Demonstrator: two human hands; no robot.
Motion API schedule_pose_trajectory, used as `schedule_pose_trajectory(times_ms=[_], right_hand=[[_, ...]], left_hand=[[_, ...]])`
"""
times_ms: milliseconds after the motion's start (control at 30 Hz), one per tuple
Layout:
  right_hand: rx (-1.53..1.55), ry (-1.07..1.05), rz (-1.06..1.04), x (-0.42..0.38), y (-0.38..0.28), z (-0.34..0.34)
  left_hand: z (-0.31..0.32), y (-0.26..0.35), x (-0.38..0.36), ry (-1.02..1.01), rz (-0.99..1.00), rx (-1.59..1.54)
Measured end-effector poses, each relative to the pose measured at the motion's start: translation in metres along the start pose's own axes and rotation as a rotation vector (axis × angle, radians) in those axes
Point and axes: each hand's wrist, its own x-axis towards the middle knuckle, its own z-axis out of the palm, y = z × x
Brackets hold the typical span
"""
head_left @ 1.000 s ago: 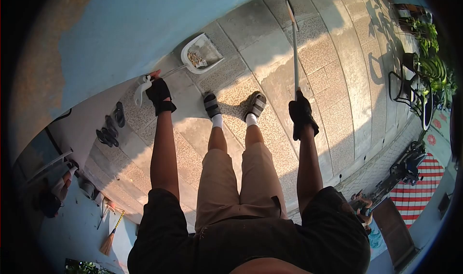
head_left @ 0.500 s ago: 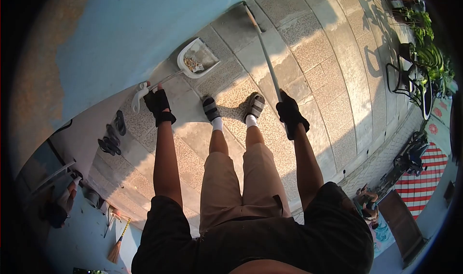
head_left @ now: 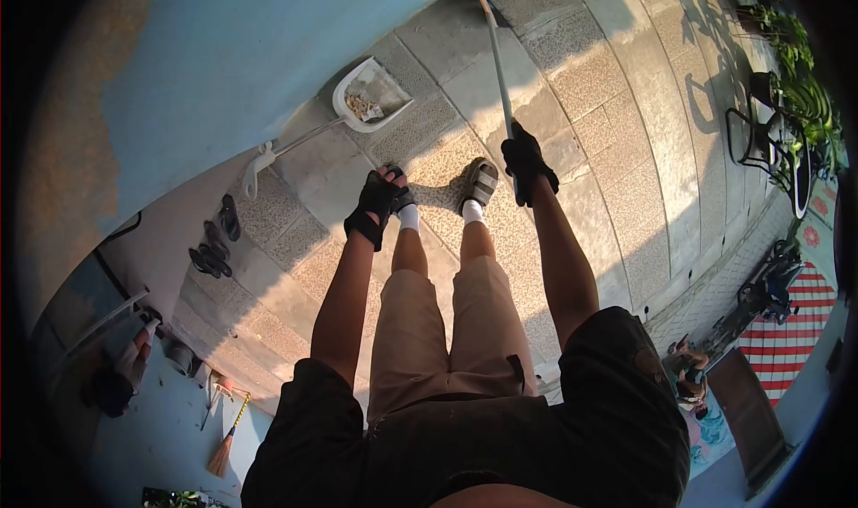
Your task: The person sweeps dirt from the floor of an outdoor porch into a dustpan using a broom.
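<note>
My right hand [head_left: 529, 164], in a black fingerless glove, is wrapped round a long pole [head_left: 499, 66]. The pole's far end reaches the foot of the blue wall, where its head is hard to make out. My left hand [head_left: 374, 202], gloved the same way, hangs above my left sandal with its fingers loosely apart and nothing seen in them. Left of it, a white dustpan [head_left: 341, 97] holds small debris [head_left: 362, 108]. The dustpan's long handle [head_left: 308, 138] slants down to a white looped end [head_left: 259, 161], apart from my left hand.
Dark footwear [head_left: 211, 251] sits on the paving at left. A small broom [head_left: 223, 450] is at lower left. A blue wall [head_left: 232, 52] borders the paving. Chairs [head_left: 755, 142], plants [head_left: 809, 97], a motorbike [head_left: 770, 285] and a person [head_left: 688, 383] are at right.
My left hand has come away from the dustpan handle's end, moving right to above my left foot. My right hand and the pole's lower part have shifted slightly up and left.
</note>
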Motion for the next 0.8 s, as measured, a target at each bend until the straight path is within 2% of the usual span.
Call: schedule_pose_trajectory(times_ms=[33,100,167,267,333,367,433,533,600,700,767,800], right_hand=[[0.053,0.007,-0.005,-0.011,0.009,-0.001],[0.143,0.026,0.012,-0.049,0.036,-0.001],[0.338,-0.006,0.107,-0.075,0.068,-0.008],[0.265,0.031,0.131,-0.115,0.102,-0.017],[0.108,0.154,0.113,-0.134,0.124,-0.02],[0.068,0.167,0.117,-0.137,0.133,-0.02],[0.105,0.165,0.146,-0.14,0.153,-0.024],[0.27,0.145,0.198,-0.143,0.168,-0.013],[0.38,0.163,0.224,-0.154,0.17,-0.015],[0.324,0.183,0.243,-0.18,0.178,-0.008],[0.303,0.218,0.275,-0.202,0.185,-0.006],[0.368,0.245,0.314,-0.216,0.189,0.0]], left_hand=[[0.015,0.003,-0.011,-0.132,0.028,0.019],[0.034,-0.019,-0.012,-0.269,0.099,-0.081],[0.065,0.019,-0.059,-0.381,-0.004,-0.127],[0.101,0.073,-0.144,-0.897,0.118,-0.459],[0.119,0.127,-0.227,-1.238,0.201,-0.615],[0.13,0.145,-0.259,-1.436,0.147,-0.832],[0.148,0.175,-0.316,-1.669,-0.055,-1.18],[0.151,0.194,-0.359,-1.57,-0.278,-1.414],[0.153,0.183,-0.361,-1.653,-0.119,-1.545],[0.156,0.169,-0.358,-1.794,0.121,-1.737],[0.149,0.164,-0.345,-1.841,0.181,-1.801],[0.135,0.17,-0.323,-1.864,0.178,-1.404]])
